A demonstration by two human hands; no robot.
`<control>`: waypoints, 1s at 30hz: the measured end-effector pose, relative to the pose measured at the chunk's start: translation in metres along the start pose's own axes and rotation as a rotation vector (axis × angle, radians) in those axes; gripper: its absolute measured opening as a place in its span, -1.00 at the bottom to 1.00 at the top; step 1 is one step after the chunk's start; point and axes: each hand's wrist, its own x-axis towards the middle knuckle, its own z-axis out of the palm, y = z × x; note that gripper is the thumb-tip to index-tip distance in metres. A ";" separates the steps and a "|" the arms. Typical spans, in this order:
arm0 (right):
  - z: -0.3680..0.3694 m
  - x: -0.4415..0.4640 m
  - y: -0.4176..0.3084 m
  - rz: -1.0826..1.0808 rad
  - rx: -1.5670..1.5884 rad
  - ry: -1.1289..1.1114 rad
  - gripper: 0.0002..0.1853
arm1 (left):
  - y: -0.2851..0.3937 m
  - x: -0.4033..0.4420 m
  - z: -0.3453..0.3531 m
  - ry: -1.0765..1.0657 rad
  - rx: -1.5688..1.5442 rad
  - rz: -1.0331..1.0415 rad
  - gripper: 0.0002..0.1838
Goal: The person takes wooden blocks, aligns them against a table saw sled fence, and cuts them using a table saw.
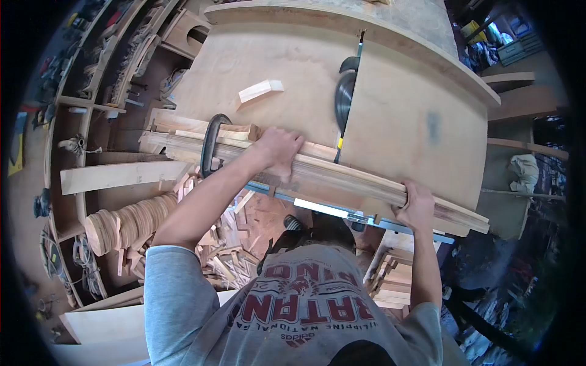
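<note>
A long wooden fence (348, 174) lies across the near side of a plywood saw table (274, 55). My left hand (281, 149) grips the fence left of the blade, its fingers over the top edge beside a short wood block (241, 131). Further right, my right hand (417, 206) is wrapped round the fence near its right end. A dark C-clamp (212, 146) sits around the wood at the left. The round saw blade (345, 100) stands up through the table beyond the fence. A small pale offcut (260, 91) lies on the table, left of the blade.
A blue metal rail (403, 229) runs along the near edge. Stacked round wooden pieces (131, 222) and scraps (235, 262) lie below at the left. Shelves (85, 146) stand at far left. A raised wooden board (366, 27) borders the table's far side.
</note>
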 end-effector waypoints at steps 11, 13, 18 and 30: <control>-0.003 0.020 0.004 0.003 -0.067 -0.004 -0.33 | -0.015 0.016 -0.006 0.023 0.004 0.027 -0.12; -0.006 0.029 0.007 -0.021 -0.027 0.018 -0.35 | -0.019 0.023 -0.012 0.023 -0.006 0.038 -0.13; -0.010 0.060 0.014 -0.017 -0.029 0.053 -0.38 | -0.034 0.047 -0.030 0.017 0.000 0.027 -0.12; -0.012 0.108 0.034 -0.024 -0.012 0.075 -0.38 | -0.055 0.086 -0.061 -0.029 0.028 0.009 -0.11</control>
